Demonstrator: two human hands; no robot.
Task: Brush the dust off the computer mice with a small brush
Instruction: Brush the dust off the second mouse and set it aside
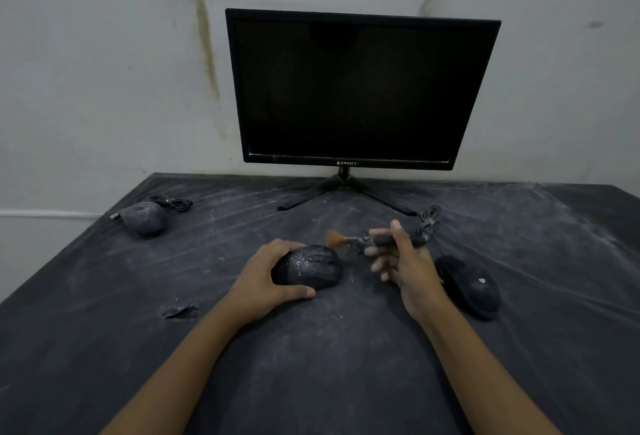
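Note:
A dusty black mouse [311, 266] lies in the middle of the dark table, and my left hand [268, 277] grips it from the left side, fingers and thumb curled round it. My right hand [398, 258] holds a small brush [349, 238] by its dark handle; the orange bristles point left, just above the mouse's far right edge. A second, cleaner black mouse [471, 287] lies to the right of my right hand. A third mouse [145, 218], grey with dust, sits at the far left with its coiled cable beside it.
A black monitor [356, 88] on a splayed stand rises at the back against a stained wall. A coiled cable [429, 221] lies behind my right hand. The table cover [311, 348] is streaked with white dust and has a small tear at the left.

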